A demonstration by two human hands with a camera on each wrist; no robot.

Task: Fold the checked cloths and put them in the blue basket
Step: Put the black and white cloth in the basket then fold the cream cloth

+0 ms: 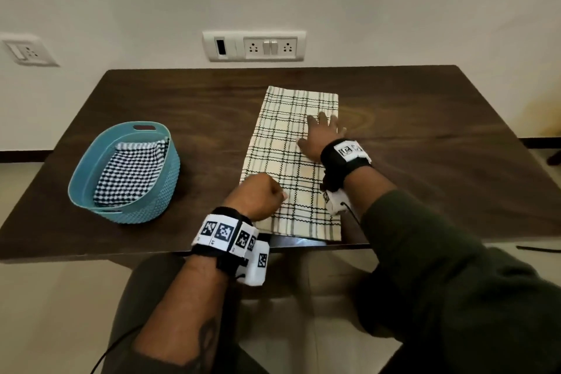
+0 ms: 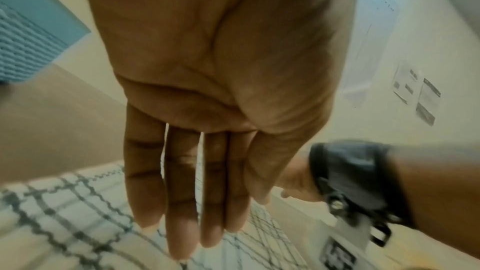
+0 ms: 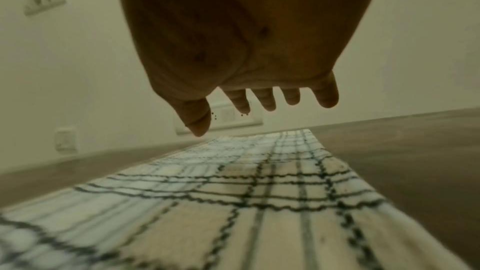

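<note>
1. The left hand (image 1: 258,196) is nearest, at the 7 o'clock corner of the cream checked cloth (image 1: 285,161). The wrist view shows its fingers (image 2: 182,213) straight and together, pointing down at the fabric and gripping nothing. I cannot tell whether the tips touch.
2. The cloth lies as a long strip on the dark table (image 1: 425,146), running from the near edge at 6 o'clock towards 12 o'clock. It looks already folded lengthwise, so the next fold probably halves it end to end.
3. The right hand (image 1: 321,136) is spread over the strip's 2 o'clock side, fingers apart and relaxed, holding nothing. It seems to be smoothing, though contact is unclear.
4. To do this well, flatten the layers first. Then pinch both near corners, carry them to the far corners, match the edges and press the crease.
5. The blue basket (image 1: 88,167) sits at 9 o'clock from the strip, well apart, with a black-and-white checked cloth (image 1: 130,173) folded inside.
6. Farthest, at 12 o'clock, a switch panel (image 1: 254,46) is on the wall.
</note>
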